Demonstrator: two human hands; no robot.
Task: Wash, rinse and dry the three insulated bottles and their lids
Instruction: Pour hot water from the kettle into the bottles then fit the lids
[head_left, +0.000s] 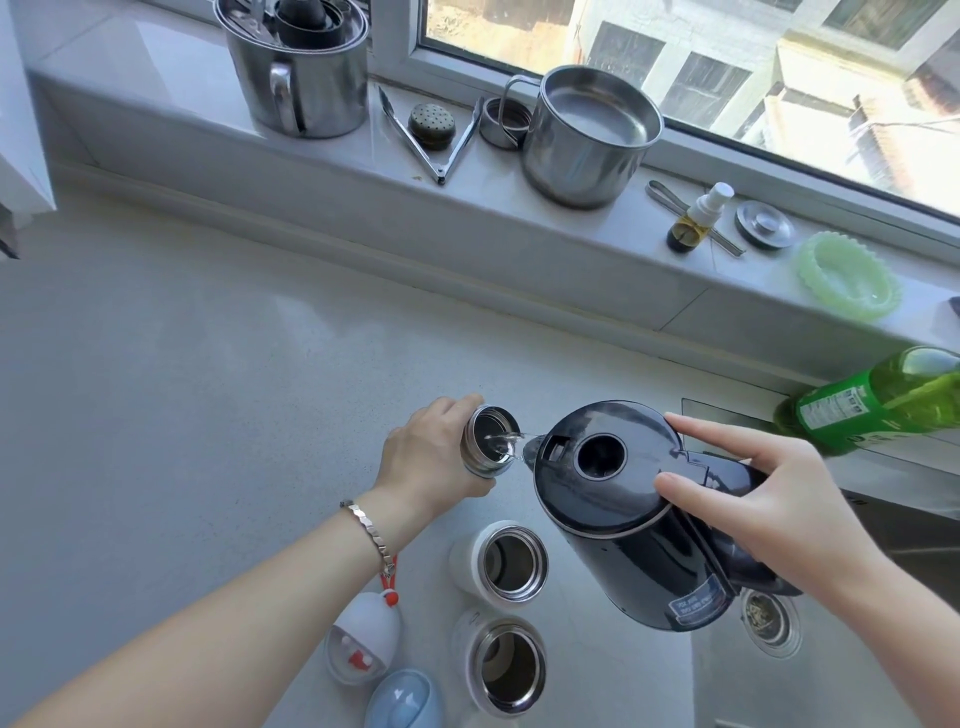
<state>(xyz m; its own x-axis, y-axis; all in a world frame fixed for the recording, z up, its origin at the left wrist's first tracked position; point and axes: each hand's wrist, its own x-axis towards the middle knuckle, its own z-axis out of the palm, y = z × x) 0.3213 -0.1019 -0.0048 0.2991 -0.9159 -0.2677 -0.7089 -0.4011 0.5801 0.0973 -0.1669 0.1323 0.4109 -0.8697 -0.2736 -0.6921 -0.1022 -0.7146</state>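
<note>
Left hand (434, 449) wrapped around small open steel-necked bottle (487, 441), steadying it upright on pale countertop (156, 389). Right hand (769, 499) closed on handle of tilted dark electric kettle (631, 509), thumb on lid, pouring in. Two white open bottles (501, 564) nearby, lids (363, 642) alongside.
</note>
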